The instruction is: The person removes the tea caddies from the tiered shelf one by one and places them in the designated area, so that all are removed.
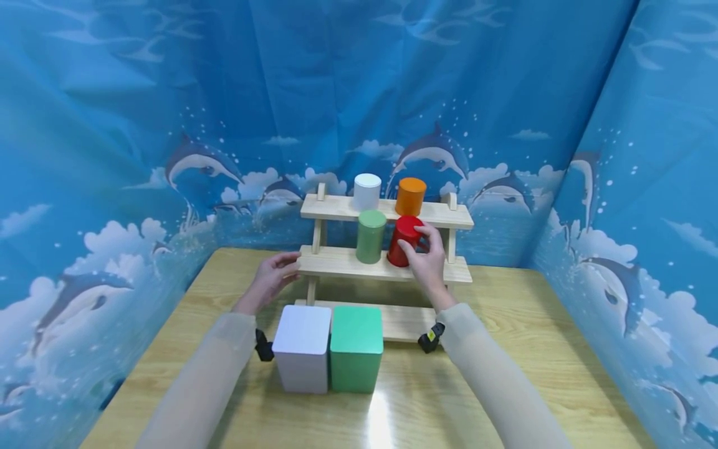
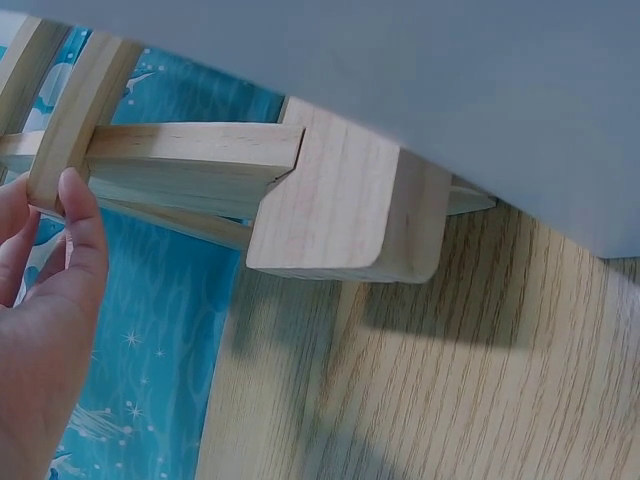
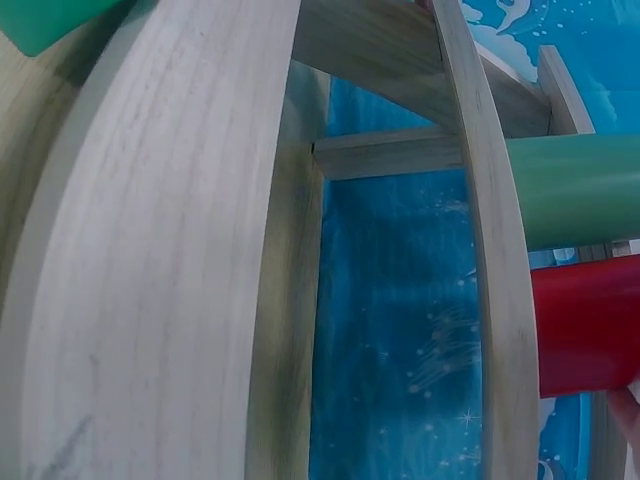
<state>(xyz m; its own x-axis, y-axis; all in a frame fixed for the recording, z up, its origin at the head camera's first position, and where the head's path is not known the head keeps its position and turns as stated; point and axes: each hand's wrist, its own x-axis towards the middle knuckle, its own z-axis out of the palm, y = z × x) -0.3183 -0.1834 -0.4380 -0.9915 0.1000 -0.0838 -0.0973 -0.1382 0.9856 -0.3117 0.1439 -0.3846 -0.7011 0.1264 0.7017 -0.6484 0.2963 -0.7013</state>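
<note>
On the middle tier of a wooden shelf stand, a red cylinder stands tilted slightly, its base at the board. My right hand grips it from the right, thumb across its front and fingers round its far side. In the right wrist view a fingertip lies against the red cylinder. Just left of it is a green cylinder. At the stand's left end, my left hand pinches the end of the middle board between thumb and fingers.
The top tier carries a white cylinder and an orange cylinder. In front of the stand, a pale lavender box and a green box sit side by side on the wooden table. Blue dolphin-print curtains surround the table.
</note>
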